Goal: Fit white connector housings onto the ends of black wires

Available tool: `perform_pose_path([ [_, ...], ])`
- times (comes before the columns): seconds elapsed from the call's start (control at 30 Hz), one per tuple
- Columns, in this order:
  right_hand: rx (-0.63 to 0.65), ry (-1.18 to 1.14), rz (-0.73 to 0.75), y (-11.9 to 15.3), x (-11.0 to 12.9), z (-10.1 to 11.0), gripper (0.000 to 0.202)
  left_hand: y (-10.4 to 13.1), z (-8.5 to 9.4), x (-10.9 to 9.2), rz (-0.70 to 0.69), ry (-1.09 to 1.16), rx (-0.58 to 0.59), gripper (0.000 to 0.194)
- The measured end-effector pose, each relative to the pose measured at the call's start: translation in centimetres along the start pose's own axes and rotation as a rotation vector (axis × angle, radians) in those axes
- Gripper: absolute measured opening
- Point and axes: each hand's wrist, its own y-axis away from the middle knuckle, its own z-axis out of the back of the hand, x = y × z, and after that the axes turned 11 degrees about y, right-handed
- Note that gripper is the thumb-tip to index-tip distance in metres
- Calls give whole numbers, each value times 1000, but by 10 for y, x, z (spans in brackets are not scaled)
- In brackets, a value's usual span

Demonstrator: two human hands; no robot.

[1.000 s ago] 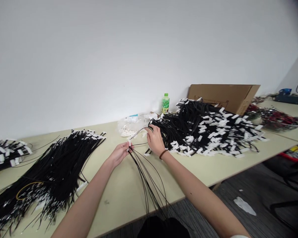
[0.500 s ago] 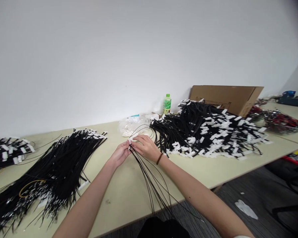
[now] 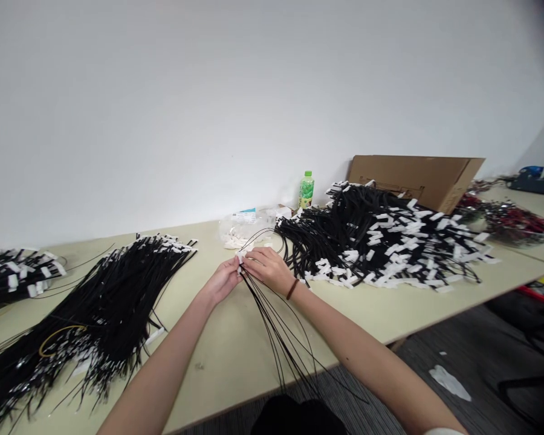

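Observation:
Both my hands meet above the middle of the table at a small white connector (image 3: 240, 256). My left hand (image 3: 225, 279) pinches it from the left between thumb and fingertips. From the other side, my right hand (image 3: 268, 269) has its fingers curled over several thin black wires (image 3: 272, 326) at the connector. Their long ends fan down past the table's front edge, while a few loops arch up behind the fingers. The exact grip of the right fingertips is partly hidden. Just beyond the hands lies a clear plastic bag (image 3: 242, 229) with small white pieces in it.
A large pile of black cables with white ends (image 3: 367, 235) lies right, before a cardboard box (image 3: 412, 175) and a green-capped bottle (image 3: 306, 190). Another black cable bundle (image 3: 113, 302) spreads left. Red wiring (image 3: 521, 220) sits far right on the table (image 3: 226, 374).
The view has shifted very slightly. Both hands stay at the connector, with the right fingers moved a little closer around it.

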Motion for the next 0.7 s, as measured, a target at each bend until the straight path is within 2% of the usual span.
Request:
perform_pose_path([
  [0.7,-44,109,-3,-1,6,-1,17,0,0,1,-6,43,34,21],
])
